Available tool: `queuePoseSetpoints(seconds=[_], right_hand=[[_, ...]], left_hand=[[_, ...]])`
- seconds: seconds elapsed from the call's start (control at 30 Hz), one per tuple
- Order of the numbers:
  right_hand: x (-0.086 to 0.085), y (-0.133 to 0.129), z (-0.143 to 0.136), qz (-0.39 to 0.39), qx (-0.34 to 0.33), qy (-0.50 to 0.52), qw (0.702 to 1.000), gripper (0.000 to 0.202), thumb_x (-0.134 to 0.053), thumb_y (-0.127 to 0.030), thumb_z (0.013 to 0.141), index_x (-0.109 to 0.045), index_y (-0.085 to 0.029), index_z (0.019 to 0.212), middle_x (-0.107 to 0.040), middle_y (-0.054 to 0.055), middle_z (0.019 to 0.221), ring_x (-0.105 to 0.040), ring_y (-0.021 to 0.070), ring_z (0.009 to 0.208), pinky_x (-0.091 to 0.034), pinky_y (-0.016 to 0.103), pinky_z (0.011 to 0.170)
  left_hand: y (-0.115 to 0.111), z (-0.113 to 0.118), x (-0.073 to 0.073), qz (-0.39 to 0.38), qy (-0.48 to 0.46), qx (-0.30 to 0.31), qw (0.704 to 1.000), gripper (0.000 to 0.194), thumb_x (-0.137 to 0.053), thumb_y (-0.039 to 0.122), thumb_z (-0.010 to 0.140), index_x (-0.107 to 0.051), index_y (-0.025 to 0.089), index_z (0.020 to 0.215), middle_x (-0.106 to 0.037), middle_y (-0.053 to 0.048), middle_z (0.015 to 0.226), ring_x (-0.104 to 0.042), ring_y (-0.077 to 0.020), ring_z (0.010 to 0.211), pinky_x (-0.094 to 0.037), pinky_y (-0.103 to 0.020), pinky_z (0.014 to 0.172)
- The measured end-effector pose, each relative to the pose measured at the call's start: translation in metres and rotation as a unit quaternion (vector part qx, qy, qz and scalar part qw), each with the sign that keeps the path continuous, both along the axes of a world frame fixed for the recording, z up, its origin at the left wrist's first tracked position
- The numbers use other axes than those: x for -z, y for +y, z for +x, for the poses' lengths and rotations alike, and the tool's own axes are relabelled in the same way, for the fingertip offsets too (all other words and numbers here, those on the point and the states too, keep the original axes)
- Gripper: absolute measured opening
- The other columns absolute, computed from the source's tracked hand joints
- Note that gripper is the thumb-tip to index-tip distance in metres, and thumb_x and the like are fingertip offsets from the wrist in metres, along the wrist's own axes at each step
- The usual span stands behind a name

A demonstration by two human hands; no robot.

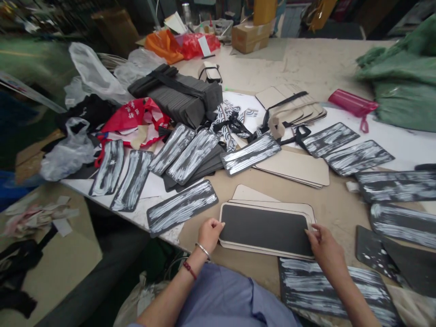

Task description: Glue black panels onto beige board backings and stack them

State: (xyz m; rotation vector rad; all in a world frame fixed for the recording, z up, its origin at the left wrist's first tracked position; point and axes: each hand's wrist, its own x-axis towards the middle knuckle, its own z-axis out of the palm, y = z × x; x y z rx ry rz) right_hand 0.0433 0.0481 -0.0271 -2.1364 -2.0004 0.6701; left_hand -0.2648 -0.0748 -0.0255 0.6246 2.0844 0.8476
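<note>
A black rectangular panel (265, 229) with rounded corners lies on a slightly larger beige panel, on top of a small stack of beige panels (272, 205). My left hand (210, 234) pinches the black panel's left end between thumb and fingers. At its right end, my right hand (322, 243) holds the edge in the same way. Black panels streaked with white lie around the stack, one (182, 206) to the left, one (250, 153) behind and another (334, 286) partly under my right forearm. More beige panels (293, 168) are piled just behind.
A strapped bundle of dark panels (184, 95) stands at the back left, near plastic bags (70, 150) and a red bag (132, 120). Farther back are a cardboard box (251, 36), a pink pouch (352, 103) and green fabric (405, 81). The table edge runs along the left.
</note>
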Motion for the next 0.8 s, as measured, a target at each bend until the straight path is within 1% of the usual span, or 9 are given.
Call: queuePoseSetpoints(seconds=[0.13, 0.27, 0.4, 0.47, 0.57, 0.63, 0.73, 0.8], right_hand=[[-0.001, -0.001, -0.001, 0.005, -0.009, -0.012, 1.0, 0.04, -0.039, -0.046, 0.068, -0.052, -0.016, 0.092, -0.061, 0.006, 0.066, -0.059, 0.0241, 0.063, -0.042, 0.034, 0.06], [-0.002, -0.002, -0.003, 0.007, -0.004, -0.029, 1.0, 0.038, -0.039, -0.043, 0.07, -0.052, -0.015, 0.093, -0.061, 0.008, 0.07, -0.059, 0.024, 0.068, -0.043, 0.033, 0.062], [0.0, -0.004, -0.004, 0.02, -0.009, -0.032, 0.999, 0.036, -0.04, -0.04, 0.072, -0.052, -0.015, 0.095, -0.061, 0.008, 0.072, -0.059, 0.0232, 0.07, -0.042, 0.032, 0.063], [0.001, -0.005, -0.004, 0.037, -0.013, -0.031, 0.999, 0.034, -0.041, -0.039, 0.074, -0.052, -0.015, 0.095, -0.061, 0.008, 0.071, -0.058, 0.0227, 0.068, -0.042, 0.032, 0.062], [0.001, -0.008, -0.004, 0.047, -0.013, -0.03, 0.998, 0.032, -0.041, -0.036, 0.076, -0.052, -0.015, 0.096, -0.061, 0.007, 0.072, -0.058, 0.0216, 0.067, -0.042, 0.031, 0.062], [0.001, -0.009, -0.005, 0.049, -0.012, -0.026, 0.998, 0.03, -0.042, -0.034, 0.077, -0.052, -0.014, 0.097, -0.061, 0.008, 0.073, -0.058, 0.0211, 0.068, -0.042, 0.031, 0.063], [0.001, -0.01, -0.006, 0.053, -0.018, -0.015, 0.998, 0.029, -0.043, -0.032, 0.077, -0.052, -0.013, 0.098, -0.061, 0.007, 0.073, -0.058, 0.0205, 0.069, -0.042, 0.03, 0.065], [0.001, -0.01, -0.006, 0.045, -0.017, -0.011, 0.999, 0.029, -0.043, -0.031, 0.078, -0.051, -0.013, 0.1, -0.061, 0.006, 0.073, -0.058, 0.0203, 0.069, -0.041, 0.03, 0.065]], left_hand=[[0.001, 0.0, -0.003, -0.005, 0.003, -0.001, 1.0, 0.024, -0.055, 0.036, 0.06, -0.046, 0.018, 0.047, -0.046, 0.003, 0.047, -0.04, -0.0105, 0.049, -0.031, -0.023, 0.051], [0.002, -0.001, -0.007, -0.005, -0.002, 0.002, 1.0, 0.024, -0.055, 0.036, 0.06, -0.047, 0.018, 0.047, -0.045, 0.003, 0.047, -0.041, -0.0106, 0.049, -0.032, -0.024, 0.051], [0.003, -0.001, -0.007, 0.002, 0.004, 0.008, 1.0, 0.023, -0.055, 0.035, 0.06, -0.045, 0.019, 0.047, -0.045, 0.004, 0.047, -0.041, -0.0107, 0.049, -0.032, -0.024, 0.052], [0.003, 0.0, -0.006, 0.015, 0.019, -0.008, 1.0, 0.02, -0.057, 0.033, 0.058, -0.044, 0.019, 0.051, -0.045, 0.005, 0.048, -0.042, -0.0107, 0.049, -0.034, -0.024, 0.052], [0.002, 0.0, -0.006, 0.034, 0.021, -0.031, 0.999, 0.02, -0.059, 0.033, 0.055, -0.047, 0.02, 0.063, -0.048, 0.005, 0.051, -0.047, -0.0122, 0.051, -0.037, -0.025, 0.054], [0.002, 0.0, -0.006, 0.034, 0.01, -0.015, 0.999, 0.021, -0.058, 0.035, 0.057, -0.049, 0.019, 0.067, -0.051, 0.004, 0.053, -0.049, -0.0138, 0.052, -0.039, -0.027, 0.055], [0.003, 0.0, -0.008, 0.04, 0.01, 0.015, 0.999, 0.02, -0.056, 0.038, 0.059, -0.049, 0.019, 0.063, -0.052, 0.002, 0.055, -0.05, -0.0147, 0.054, -0.04, -0.028, 0.057], [0.003, 0.0, -0.01, 0.044, 0.02, 0.025, 0.999, 0.021, -0.055, 0.039, 0.059, -0.048, 0.02, 0.062, -0.052, 0.001, 0.055, -0.05, -0.0149, 0.054, -0.04, -0.028, 0.057]])
